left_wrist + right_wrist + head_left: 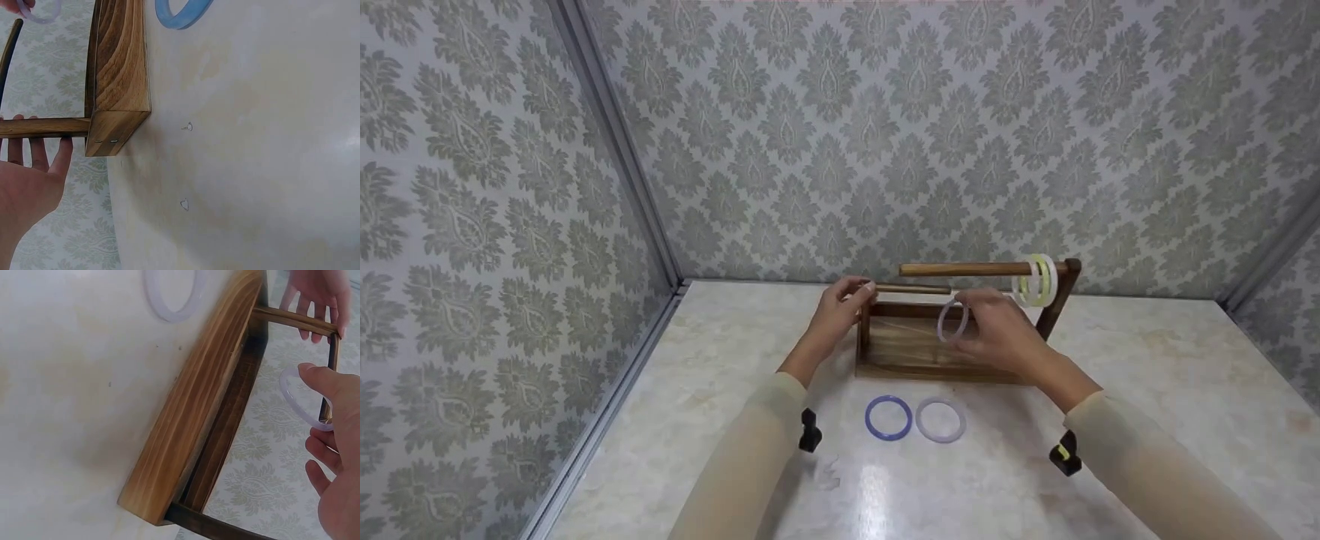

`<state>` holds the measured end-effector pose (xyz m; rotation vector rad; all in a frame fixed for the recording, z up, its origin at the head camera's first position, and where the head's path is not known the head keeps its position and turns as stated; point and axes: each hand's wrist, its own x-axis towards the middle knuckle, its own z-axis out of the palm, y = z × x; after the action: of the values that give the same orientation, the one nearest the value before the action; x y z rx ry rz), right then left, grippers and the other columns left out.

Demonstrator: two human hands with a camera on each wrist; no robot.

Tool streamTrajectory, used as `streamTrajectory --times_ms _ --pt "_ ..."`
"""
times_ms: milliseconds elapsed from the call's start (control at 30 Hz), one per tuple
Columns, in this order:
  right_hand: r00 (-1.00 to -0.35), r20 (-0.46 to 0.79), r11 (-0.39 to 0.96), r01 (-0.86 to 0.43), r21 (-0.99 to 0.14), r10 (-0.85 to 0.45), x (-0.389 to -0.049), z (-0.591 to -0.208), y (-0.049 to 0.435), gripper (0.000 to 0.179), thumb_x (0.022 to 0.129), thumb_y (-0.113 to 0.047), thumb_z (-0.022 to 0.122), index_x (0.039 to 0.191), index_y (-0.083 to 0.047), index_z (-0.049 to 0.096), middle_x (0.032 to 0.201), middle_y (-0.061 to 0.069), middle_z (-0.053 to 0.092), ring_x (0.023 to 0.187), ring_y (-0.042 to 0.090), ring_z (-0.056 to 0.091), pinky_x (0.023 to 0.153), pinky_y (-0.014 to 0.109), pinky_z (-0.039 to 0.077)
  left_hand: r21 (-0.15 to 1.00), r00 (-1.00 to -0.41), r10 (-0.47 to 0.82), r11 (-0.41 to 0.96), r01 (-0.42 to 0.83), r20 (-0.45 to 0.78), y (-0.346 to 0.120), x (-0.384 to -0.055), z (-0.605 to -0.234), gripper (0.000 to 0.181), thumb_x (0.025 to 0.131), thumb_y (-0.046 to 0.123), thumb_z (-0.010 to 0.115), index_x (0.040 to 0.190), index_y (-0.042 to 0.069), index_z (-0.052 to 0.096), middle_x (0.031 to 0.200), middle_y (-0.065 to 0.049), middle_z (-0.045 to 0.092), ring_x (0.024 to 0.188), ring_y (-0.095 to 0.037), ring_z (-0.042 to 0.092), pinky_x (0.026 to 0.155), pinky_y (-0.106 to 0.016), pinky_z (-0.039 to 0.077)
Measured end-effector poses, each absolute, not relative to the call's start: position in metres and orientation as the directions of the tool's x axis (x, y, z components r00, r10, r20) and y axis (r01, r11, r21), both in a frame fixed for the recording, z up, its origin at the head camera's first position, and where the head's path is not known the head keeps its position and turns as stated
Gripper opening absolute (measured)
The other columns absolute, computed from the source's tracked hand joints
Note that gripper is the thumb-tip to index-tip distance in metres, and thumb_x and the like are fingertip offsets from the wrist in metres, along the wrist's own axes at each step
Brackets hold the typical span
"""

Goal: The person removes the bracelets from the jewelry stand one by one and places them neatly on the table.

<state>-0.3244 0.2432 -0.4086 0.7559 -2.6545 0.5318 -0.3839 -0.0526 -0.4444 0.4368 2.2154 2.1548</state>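
Observation:
A wooden bangle rack (934, 371) stands at the back of the table, with two horizontal rods. My left hand (835, 307) grips the top of its left post (45, 127), fingers behind the wood. My right hand (1001, 330) pinches a pale lilac bangle (941, 322) between thumb and fingers. In the right wrist view this bangle overlaps the free end of the lower rod (333, 354). Several white and yellow bangles (1051, 281) hang at the right end of the upper rod (964, 268).
On the table in front of the rack lie a blue bangle (889, 437) and a pale lilac bangle (940, 438), side by side. Patterned wallpaper panels (825, 150) rise behind and at the sides of the table (720, 337). A metal rail (600, 420) runs along its left edge.

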Motion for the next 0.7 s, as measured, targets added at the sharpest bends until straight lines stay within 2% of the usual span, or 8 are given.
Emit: streamTrajectory --times_ms 133,233,333,533,700 --pt "-0.794 0.410 0.778 -0.573 -0.258 -0.449 -0.317 -0.415 0.251 0.073 0.080 -0.035 0.095 0.134 0.003 0.063 0.132 0.022 0.063 0.117 0.040 0.063 0.094 0.054 0.055 0.985 -0.962 0.214 -0.011 0.171 0.169 -0.051 -0.383 -0.444 0.038 0.110 0.036 0.061 0.134 0.007 0.064 0.120 -0.011 0.064 0.126 -0.042 0.058 0.106 -0.055 0.050" --pt "-0.775 0.432 0.768 -0.593 -0.242 -0.462 -0.312 -0.421 0.256 0.073 0.080 -0.038 0.095 0.131 0.003 0.064 0.129 0.022 0.065 0.118 0.040 0.063 0.095 0.055 0.054 0.985 -0.962 0.211 -0.016 0.174 0.174 -0.051 -0.383 -0.444 0.038 0.110 0.036 0.061 0.134 0.007 0.064 0.120 -0.012 0.064 0.121 -0.036 0.061 0.106 -0.056 0.049" --pt "-0.753 0.457 0.756 -0.613 -0.227 -0.473 -0.307 -0.426 0.261 0.067 0.081 -0.035 0.095 0.128 0.002 0.065 0.127 0.021 0.066 0.117 0.040 0.062 0.094 0.056 0.054 0.984 -0.962 0.208 -0.010 0.178 0.177 -0.052 -0.383 -0.444 0.036 0.109 0.037 0.061 0.133 0.010 0.065 0.120 -0.013 0.064 0.116 -0.030 0.063 0.105 -0.055 0.050" --pt "-0.763 0.452 0.757 -0.605 -0.248 -0.462 -0.294 -0.431 0.269 0.066 0.081 -0.035 0.095 0.130 -0.003 0.064 0.125 0.015 0.066 0.110 0.032 0.064 0.088 0.052 0.056 0.983 -0.961 0.208 -0.005 0.183 0.180 -0.053 -0.382 -0.445 0.041 0.109 0.036 0.061 0.136 0.005 0.063 0.121 -0.015 0.064 0.124 -0.042 0.059 0.105 -0.056 0.050" --pt "-0.760 0.464 0.748 -0.609 -0.266 -0.454 -0.284 -0.436 0.278 0.066 0.079 -0.032 0.097 0.129 -0.003 0.064 0.119 0.010 0.068 0.108 0.027 0.065 0.087 0.050 0.057 0.982 -0.961 0.206 0.009 0.189 0.183 -0.053 -0.383 -0.443 0.040 0.109 0.037 0.062 0.135 0.006 0.064 0.118 -0.012 0.064 0.123 -0.042 0.059 0.104 -0.053 0.052"
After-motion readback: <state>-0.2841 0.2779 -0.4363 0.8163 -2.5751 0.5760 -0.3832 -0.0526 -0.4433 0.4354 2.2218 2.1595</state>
